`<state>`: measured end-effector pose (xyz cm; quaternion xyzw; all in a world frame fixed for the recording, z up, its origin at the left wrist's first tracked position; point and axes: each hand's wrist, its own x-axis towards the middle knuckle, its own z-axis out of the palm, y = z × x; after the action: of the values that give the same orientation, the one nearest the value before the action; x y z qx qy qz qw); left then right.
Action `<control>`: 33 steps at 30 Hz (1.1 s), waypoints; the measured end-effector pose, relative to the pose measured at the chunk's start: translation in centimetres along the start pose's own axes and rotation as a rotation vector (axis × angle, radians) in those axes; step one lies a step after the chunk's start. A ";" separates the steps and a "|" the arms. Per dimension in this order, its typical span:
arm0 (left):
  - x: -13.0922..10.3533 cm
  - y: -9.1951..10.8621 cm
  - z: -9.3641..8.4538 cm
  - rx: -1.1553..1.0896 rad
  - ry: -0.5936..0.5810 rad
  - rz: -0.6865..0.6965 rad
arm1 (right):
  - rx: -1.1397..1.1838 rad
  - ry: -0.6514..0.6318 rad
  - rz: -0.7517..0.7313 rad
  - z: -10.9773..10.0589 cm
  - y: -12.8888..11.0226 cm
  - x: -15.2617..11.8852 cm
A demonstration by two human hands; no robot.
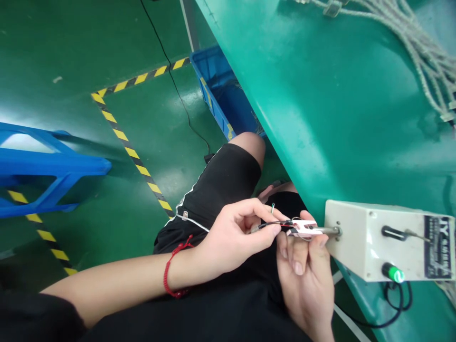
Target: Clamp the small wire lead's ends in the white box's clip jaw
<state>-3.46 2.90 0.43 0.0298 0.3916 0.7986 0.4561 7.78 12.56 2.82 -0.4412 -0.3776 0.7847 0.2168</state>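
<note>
My left hand, with a red cord on its wrist, pinches thin black and red wires between thumb and forefinger. My right hand holds a small white connector piece from below, at the wires' end. The connector meets a metal pin that sticks out of a cream-coloured box machine mounted at the edge of the green table. Both hands hover over my lap, just left of the box.
A bundle of grey cables lies on the table at the top right. The box carries a green lit button and a black cable below. A blue bin stands under the table, a blue pallet at the left, and yellow-black tape marks the floor.
</note>
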 end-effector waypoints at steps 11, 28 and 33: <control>-0.2 0.5 0.6 -0.001 0.099 -0.158 | -0.801 0.199 -0.451 -3.6 -2.0 -3.3; -0.7 0.4 0.3 0.061 0.081 -0.256 | -0.925 0.709 -1.096 -6.8 -1.8 -0.7; -0.6 0.5 0.4 0.062 0.076 -0.259 | -0.929 0.659 -1.090 -6.1 -1.8 -0.5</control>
<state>-3.28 2.51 1.17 -0.0369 0.4337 0.7211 0.5389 13.23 15.80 2.52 -0.4490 -0.7463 0.1582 0.4652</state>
